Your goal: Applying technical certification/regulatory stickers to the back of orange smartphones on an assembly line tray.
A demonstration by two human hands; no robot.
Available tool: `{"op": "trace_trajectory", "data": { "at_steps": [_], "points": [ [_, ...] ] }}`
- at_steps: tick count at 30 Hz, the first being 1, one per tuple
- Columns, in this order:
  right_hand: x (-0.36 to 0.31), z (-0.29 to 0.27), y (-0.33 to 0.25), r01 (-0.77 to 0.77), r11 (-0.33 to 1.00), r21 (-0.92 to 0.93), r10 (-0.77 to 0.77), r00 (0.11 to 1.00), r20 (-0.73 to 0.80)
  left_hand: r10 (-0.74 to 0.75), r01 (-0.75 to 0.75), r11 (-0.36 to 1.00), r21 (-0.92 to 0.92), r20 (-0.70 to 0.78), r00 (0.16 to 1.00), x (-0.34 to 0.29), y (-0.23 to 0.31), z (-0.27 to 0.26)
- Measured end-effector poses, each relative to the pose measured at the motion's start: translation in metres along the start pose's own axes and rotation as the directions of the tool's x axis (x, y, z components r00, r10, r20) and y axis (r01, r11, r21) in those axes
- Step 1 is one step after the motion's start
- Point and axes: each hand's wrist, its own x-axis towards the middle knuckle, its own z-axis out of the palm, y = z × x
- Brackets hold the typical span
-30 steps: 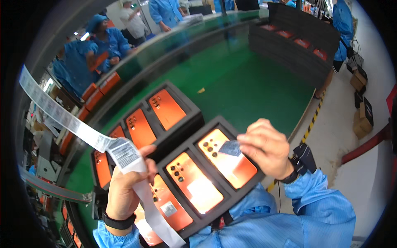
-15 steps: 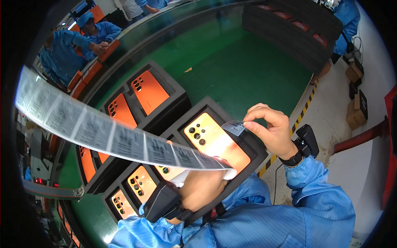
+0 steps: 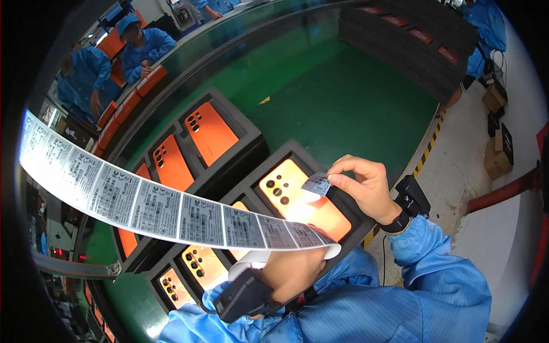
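Between the thumb and index finger of my right hand is a small grey printed label, pinched by one corner. It hovers over the upper right of an orange phone lying back up, cameras to the left. Whether the label touches the phone, I cannot tell. My left hand is closed on a long strip of labels, which curves up to the far left; its fingers are partly hidden by the strip. Both hands are above a dark foam tray holding several orange phones, some partly covered by the strip.
Behind it, a second foam tray holds more orange phones. Dark stacked trays stand at the far right of the green work surface. Co-workers in blue sit beyond, beside orange boxes. Cardboard boxes are on the floor at right.
My right hand has moved slightly down and left, bringing the label from the phone's right edge to over its back. The strip has swung lower and steadied, its print now sharp.
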Motion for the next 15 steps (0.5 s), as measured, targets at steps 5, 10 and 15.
{"op": "trace_trajectory", "data": {
  "at_steps": [5,10,15],
  "points": [
    [0.002,0.001,0.000,-0.098,0.995,0.019,0.099,0.994,-0.037,0.037,-0.026,0.998,0.065,-0.181,0.983,-0.005,0.001,0.007],
    [0.000,0.002,0.001,-0.147,0.987,0.066,0.150,0.987,-0.050,0.102,-0.092,0.988,0.128,-0.072,0.992,0.001,-0.009,0.014],
    [-0.002,-0.004,0.008,-0.214,0.967,0.137,0.221,0.975,-0.035,0.095,0.004,0.849,0.529,-0.161,0.982,0.001,0.009,0.023]
  ]
}}
